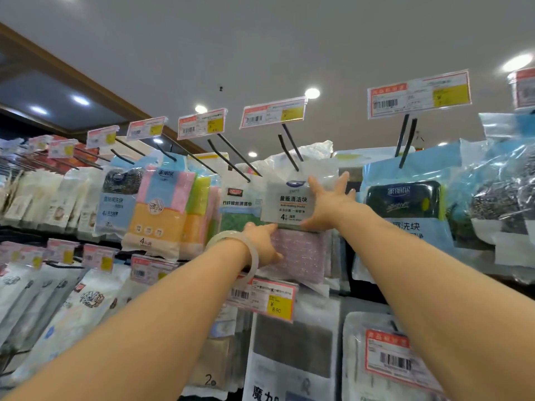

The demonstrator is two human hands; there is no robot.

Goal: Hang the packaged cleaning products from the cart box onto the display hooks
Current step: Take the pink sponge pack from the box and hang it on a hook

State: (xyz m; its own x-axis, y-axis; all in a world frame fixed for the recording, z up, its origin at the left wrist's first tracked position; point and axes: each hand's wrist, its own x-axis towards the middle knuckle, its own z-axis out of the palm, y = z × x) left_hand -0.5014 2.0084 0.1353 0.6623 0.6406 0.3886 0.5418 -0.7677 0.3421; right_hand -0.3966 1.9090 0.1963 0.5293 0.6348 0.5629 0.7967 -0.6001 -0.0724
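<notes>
A clear pack of cleaning pads (298, 250), white label on top and pinkish-purple pad below, hangs at the top row under a black display hook (289, 153). Both arms reach up to it. My left hand (262, 241), with a pale bangle on the wrist, grips the pack's lower left side. My right hand (327, 202) lies against the label's right edge with fingers spread and the thumb under the label. The cart box is out of view.
Neighbouring hooks carry a green cloth pack (237, 209) to the left and a blue sponge pack (405, 209) to the right. Price tags (273, 112) stick out above each hook. A lower row with a price tag (265, 299) hangs just beneath my arms.
</notes>
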